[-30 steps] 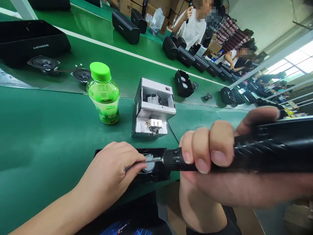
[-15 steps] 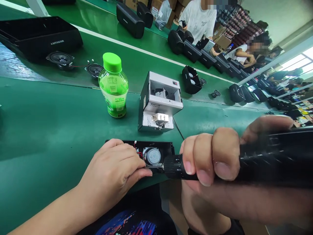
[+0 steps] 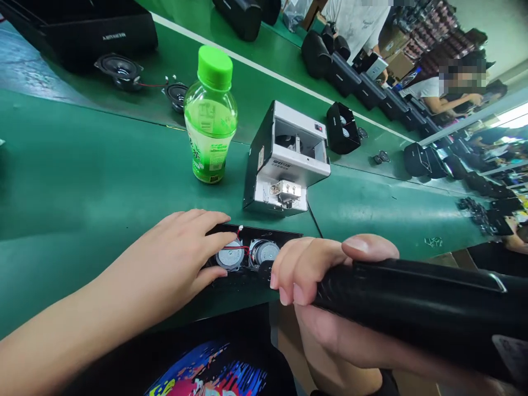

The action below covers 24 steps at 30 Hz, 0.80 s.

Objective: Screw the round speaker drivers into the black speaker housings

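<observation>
My right hand (image 3: 313,264) is wrapped around a black electric screwdriver (image 3: 391,302). The tool points left, its front end over a black panel (image 3: 284,235), and its bit tip is hidden. Two round speakers (image 3: 230,257) with grey backs sit in the panel, joined by red wires and a small white plug. My left hand (image 3: 193,242) lies at the panel's left end with fingers spread. Its fingers rest over the left speaker and the panel's back edge, the thumb near the speaker's front side.
Behind the panel stand a silver WEIXIN machine (image 3: 289,159) and a green-capped bottle (image 3: 211,121). Loose speakers (image 3: 119,69) and a black MERKURY case (image 3: 82,38) lie at the far left. Black speaker boxes (image 3: 342,74) line the far bench, where other people (image 3: 441,96) work.
My left hand's fingers have spread away from the screwdriver bit and moved back onto the left speaker, now in view. The screwdriver has tilted, its front end nearer the panel. The view has shifted.
</observation>
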Available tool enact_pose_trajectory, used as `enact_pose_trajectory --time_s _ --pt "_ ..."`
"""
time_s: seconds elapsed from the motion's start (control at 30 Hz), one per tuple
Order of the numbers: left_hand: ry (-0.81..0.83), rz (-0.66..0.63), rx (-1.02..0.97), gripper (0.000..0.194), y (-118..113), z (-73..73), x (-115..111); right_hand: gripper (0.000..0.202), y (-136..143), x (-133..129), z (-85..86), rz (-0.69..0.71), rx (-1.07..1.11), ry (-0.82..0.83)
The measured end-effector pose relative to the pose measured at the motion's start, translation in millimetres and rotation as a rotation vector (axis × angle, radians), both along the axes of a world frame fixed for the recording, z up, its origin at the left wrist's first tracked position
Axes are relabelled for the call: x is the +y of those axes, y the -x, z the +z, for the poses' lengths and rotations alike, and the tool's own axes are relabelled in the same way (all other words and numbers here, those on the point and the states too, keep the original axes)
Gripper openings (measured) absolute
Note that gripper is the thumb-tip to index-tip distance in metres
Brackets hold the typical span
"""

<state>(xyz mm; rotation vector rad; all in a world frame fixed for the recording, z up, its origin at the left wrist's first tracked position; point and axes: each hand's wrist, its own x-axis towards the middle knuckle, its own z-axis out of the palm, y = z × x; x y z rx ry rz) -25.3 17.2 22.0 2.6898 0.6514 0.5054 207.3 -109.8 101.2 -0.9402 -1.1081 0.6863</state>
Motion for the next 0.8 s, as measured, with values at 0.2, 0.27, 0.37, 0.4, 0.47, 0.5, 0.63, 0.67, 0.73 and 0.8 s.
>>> enact_pose_trajectory --time_s 0.2,0.27,0.37,0.4,0.47,0.5,0.63,0.67,0.73,0.8 --pt "0.062 0.051 0.147 0.039 -16.1 10.7 -1.7 0.047 1.1 -1.6 -6.5 0.014 0.012 0.009" --pt "0.069 0.066 0.153 0.037 -16.6 11.8 -1.5 0.044 -0.9 -2.4 -5.9 0.029 0.019 0.031" --pt "0.084 0.066 0.117 0.033 -14.7 10.0 -1.0 0.051 -5.3 -3.0 -4.9 0.042 0.016 0.040" --pt "0.090 0.063 0.103 0.033 -13.9 8.7 -0.9 0.049 -6.5 -2.9 -4.7 0.049 0.010 0.045" --pt "0.095 0.056 0.084 0.034 -12.7 6.0 -0.7 0.037 -7.1 -2.6 -5.0 0.075 -0.004 0.075" --pt "0.096 0.056 0.080 0.035 -12.3 4.7 -0.6 0.032 -6.4 -2.5 -5.5 0.072 -0.003 0.084" --pt "0.112 0.067 0.056 0.034 -12.7 1.8 -1.0 0.033 0.7 -4.2 -9.3 -0.001 0.020 0.061" --pt "0.115 0.071 0.052 0.033 -13.1 1.5 -1.2 0.031 2.0 -5.6 -9.9 -0.015 0.015 0.055" --pt "0.107 0.072 0.056 0.033 -13.8 1.6 -1.9 0.024 3.0 -10.0 -10.2 0.000 -0.050 0.066" --pt "0.091 0.069 0.067 0.034 -14.1 2.1 -3.0 0.026 3.5 -15.3 -10.5 0.062 -0.176 0.084"
